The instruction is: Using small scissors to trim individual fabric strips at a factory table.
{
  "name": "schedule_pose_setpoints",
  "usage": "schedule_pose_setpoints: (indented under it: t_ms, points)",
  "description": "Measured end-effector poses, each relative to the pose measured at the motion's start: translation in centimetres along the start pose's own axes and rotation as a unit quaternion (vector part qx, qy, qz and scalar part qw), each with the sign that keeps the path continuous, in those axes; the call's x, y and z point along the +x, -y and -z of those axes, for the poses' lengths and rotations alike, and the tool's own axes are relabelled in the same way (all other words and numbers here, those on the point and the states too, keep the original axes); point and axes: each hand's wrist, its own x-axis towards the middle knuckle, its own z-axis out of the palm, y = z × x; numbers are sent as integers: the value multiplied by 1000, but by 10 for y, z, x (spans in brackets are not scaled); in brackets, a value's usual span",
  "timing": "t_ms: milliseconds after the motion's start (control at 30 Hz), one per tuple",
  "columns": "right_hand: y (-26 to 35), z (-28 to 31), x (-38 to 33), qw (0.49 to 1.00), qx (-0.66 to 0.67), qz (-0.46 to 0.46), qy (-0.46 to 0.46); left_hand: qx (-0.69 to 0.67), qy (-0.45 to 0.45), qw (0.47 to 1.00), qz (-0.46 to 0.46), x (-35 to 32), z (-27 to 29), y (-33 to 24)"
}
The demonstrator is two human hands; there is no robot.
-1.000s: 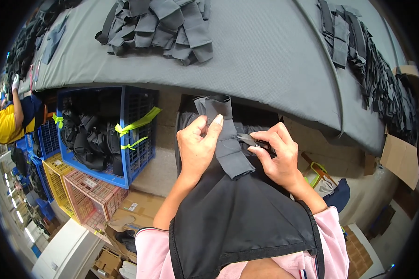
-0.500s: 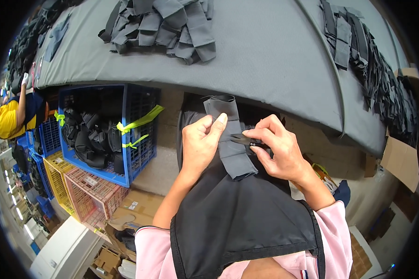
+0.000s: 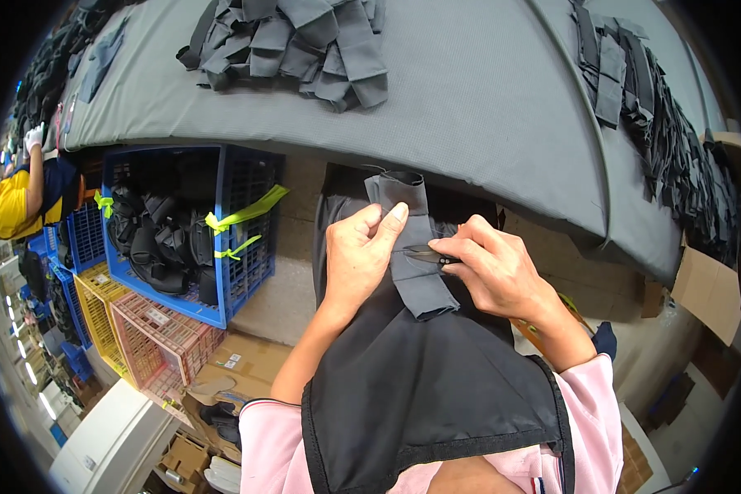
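My left hand (image 3: 361,251) pinches a dark grey fabric strip (image 3: 420,280) near its upper end, thumb on top. The strip hangs down over my black apron (image 3: 436,395), its top end folded into a loop. In my right hand (image 3: 498,267) is a pair of small dark thread snips (image 3: 426,253), fingers closed around them. Their blades lie across the middle of the strip, pointing left, close to the left thumb. Whether the blades touch a thread is too small to tell.
A grey covered table (image 3: 469,107) spans the far side, with a pile of grey strips (image 3: 305,49) and more dark strips (image 3: 626,74) at right. Left stands a blue crate (image 3: 222,280) of black pieces, above a pink crate (image 3: 152,329). A person in yellow (image 3: 12,206) works far left.
The fingers of my right hand have closed further on the snips, and the blades look more closed. My left hand keeps its pinch on the strip, nearly in place.
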Motion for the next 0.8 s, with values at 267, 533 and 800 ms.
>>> schedule_pose_setpoints:
  t_ms: [267,533,800]
  points:
    - [-1,-11,-1,999,-19,38,-29,-6,4,1000,5,-1,1,4]
    - [4,-12,-4,992,93,-75,-32,7,9,1000,17,-2,2,-2]
    - [11,-13,-12,969,193,-144,-60,-13,0,1000,10,1,5,1]
